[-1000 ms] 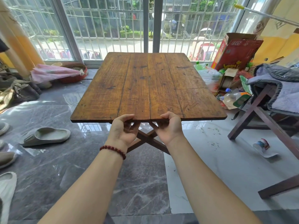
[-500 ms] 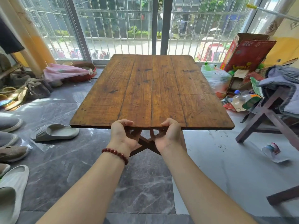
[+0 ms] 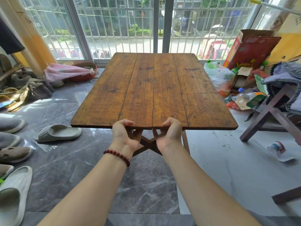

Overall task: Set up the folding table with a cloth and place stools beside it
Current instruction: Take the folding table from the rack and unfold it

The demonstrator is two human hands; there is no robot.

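Note:
A brown wooden folding table (image 3: 153, 88) stands on the grey marble floor in front of the barred window, its crossed legs (image 3: 147, 144) showing under the near edge. My left hand (image 3: 124, 136), with a red bead bracelet at the wrist, grips the near edge left of the centre seam, thumb on top and fingers underneath. My right hand (image 3: 170, 134) grips the same edge just right of the seam in the same way. A dark wooden stool (image 3: 268, 115) stands at the right, draped with grey cloth (image 3: 286, 74).
Slippers and shoes (image 3: 57, 132) lie along the left floor. A pink folded umbrella (image 3: 66, 72) and red basin are at the back left. Bags, bottles and a red carton (image 3: 250, 49) crowd the back right. A tipped plastic cup (image 3: 276, 147) lies on the right floor.
The view has shifted right and slightly closer, and the tabletop sits a little lower and more level. Both hands keep their grip on the near edge.

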